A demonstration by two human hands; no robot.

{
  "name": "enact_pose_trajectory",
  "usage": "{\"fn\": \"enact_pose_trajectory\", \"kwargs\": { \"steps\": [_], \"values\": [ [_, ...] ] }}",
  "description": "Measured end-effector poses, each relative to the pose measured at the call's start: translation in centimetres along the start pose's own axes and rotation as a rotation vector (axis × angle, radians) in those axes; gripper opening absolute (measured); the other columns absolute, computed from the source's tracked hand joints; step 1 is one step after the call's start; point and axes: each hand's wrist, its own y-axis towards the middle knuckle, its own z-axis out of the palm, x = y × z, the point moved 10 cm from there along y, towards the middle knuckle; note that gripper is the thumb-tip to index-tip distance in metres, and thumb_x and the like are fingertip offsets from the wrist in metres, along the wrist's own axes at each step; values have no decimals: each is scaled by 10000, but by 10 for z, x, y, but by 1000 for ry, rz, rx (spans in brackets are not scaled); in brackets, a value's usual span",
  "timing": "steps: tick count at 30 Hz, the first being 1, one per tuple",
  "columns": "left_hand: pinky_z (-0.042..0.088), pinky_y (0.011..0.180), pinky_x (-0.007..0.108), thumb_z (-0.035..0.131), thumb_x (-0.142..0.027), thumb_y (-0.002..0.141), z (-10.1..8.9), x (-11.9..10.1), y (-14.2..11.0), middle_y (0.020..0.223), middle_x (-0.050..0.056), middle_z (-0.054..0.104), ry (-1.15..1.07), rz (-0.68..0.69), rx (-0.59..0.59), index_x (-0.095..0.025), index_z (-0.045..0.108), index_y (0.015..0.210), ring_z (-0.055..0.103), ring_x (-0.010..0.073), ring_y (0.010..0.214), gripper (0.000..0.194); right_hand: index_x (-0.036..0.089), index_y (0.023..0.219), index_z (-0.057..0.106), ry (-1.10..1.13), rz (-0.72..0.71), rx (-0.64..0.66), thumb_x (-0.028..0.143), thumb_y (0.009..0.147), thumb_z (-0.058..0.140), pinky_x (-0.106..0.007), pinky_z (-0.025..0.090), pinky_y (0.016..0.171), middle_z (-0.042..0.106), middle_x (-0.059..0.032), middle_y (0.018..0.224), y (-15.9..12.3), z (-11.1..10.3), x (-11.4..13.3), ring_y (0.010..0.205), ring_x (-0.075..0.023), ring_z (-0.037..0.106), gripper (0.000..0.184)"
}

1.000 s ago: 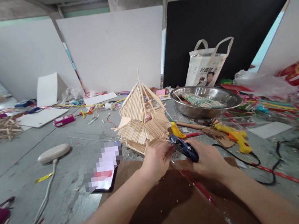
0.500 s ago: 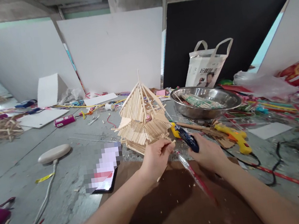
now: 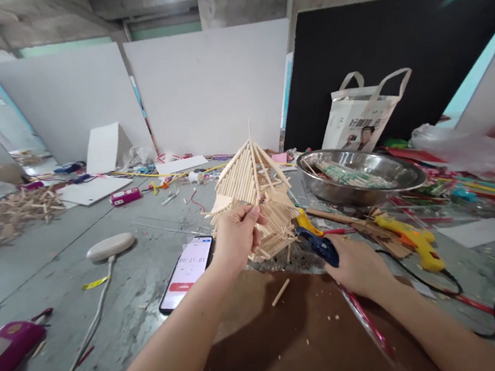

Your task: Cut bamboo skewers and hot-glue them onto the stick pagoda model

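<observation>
Two hands are at work around the stick model, which stands upright on the floor at the far edge of the brown sheet. Half a second ago the left hand was low over that sheet, pinching a pale stick end near the pliers; now it has risen in front of the model, covering part of its lower roof. Its fingers curl toward the thumb, but I cannot tell whether its grip has anything in it. The right hand remains wrapped around the blue pliers, now just right of the model's base. One short stick, mostly hidden behind the left hand before, lies in plain sight on the sheet. The view has shifted, so the phone, bowl and glue gun all appear farther right. The phone's screen, blurred before, now reads 00:21.01.
</observation>
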Motion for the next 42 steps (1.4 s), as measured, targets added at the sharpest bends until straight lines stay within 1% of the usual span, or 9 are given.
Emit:
{"fn": "enact_pose_trajectory", "kwargs": {
  "steps": [4, 9, 13, 15, 19, 22, 29, 36, 42],
  "values": [
    [212, 230, 142, 517, -202, 746, 4, 8, 3, 598, -32, 567, -100, -102, 30, -133, 530, 682, 358, 5, 262, 95, 150, 1023, 516, -16, 1, 33, 275, 680, 459, -338, 347, 660, 642, -102, 855, 0, 3, 1, 789, -265, 580, 370],
    [205, 230, 130, 529, -185, 746, 9, 12, 3, 499, -45, 520, -272, -217, 91, -125, 494, 652, 337, 4, 258, 117, 166, 961, 536, -33, -28, 37, 245, 673, 446, -334, 339, 651, 642, -90, 829, 0, 2, 7, 773, -262, 582, 312],
    [195, 238, 118, 540, -160, 732, 12, 21, 5, 471, -46, 502, -376, -299, 120, -121, 464, 630, 336, 0, 265, 133, 164, 993, 529, -45, -36, 19, 253, 677, 452, -334, 335, 662, 638, -90, 841, 0, 3, 7, 780, -261, 578, 337],
    [206, 246, 118, 558, -158, 717, 12, 21, 8, 476, -45, 505, -387, -280, 121, -121, 458, 625, 338, -2, 269, 141, 163, 1007, 525, -51, -49, 13, 257, 682, 454, -333, 330, 668, 636, -88, 846, -1, 4, 7, 782, -260, 575, 346],
    [222, 251, 127, 622, -191, 665, 8, 17, 12, 492, -47, 524, -307, -173, 122, -132, 461, 635, 355, 4, 270, 174, 166, 1012, 521, -60, -68, 12, 265, 684, 457, -331, 320, 670, 636, -80, 841, -2, 5, 8, 776, -258, 573, 349],
    [214, 249, 128, 642, -208, 645, 6, 16, 14, 498, -48, 530, -271, -143, 118, -135, 459, 623, 357, 3, 271, 199, 165, 1019, 521, -68, -71, 17, 267, 691, 450, -331, 318, 679, 637, -81, 843, -2, 5, 9, 781, -255, 572, 351],
    [222, 264, 128, 660, -213, 628, 10, 16, 17, 489, -50, 520, -336, -152, 152, -129, 442, 601, 351, -3, 278, 235, 147, 1028, 528, -75, -69, 36, 261, 677, 449, -345, 325, 698, 635, -97, 861, -1, 6, 10, 800, -273, 567, 378],
    [209, 257, 113, 648, -204, 636, 14, 23, 17, 495, -52, 510, -408, -223, 188, -126, 441, 620, 345, -7, 287, 222, 142, 1052, 523, -73, -85, 34, 255, 666, 462, -343, 319, 722, 633, -101, 872, -2, 9, 11, 815, -263, 561, 407],
    [204, 258, 111, 687, -232, 588, 14, 20, 17, 479, -67, 498, -389, -194, 213, -139, 413, 610, 340, -6, 287, 290, 130, 1043, 529, -49, -84, 60, 251, 659, 471, -348, 317, 731, 631, -116, 878, -1, 9, 12, 826, -268, 555, 407]
  ]
}}
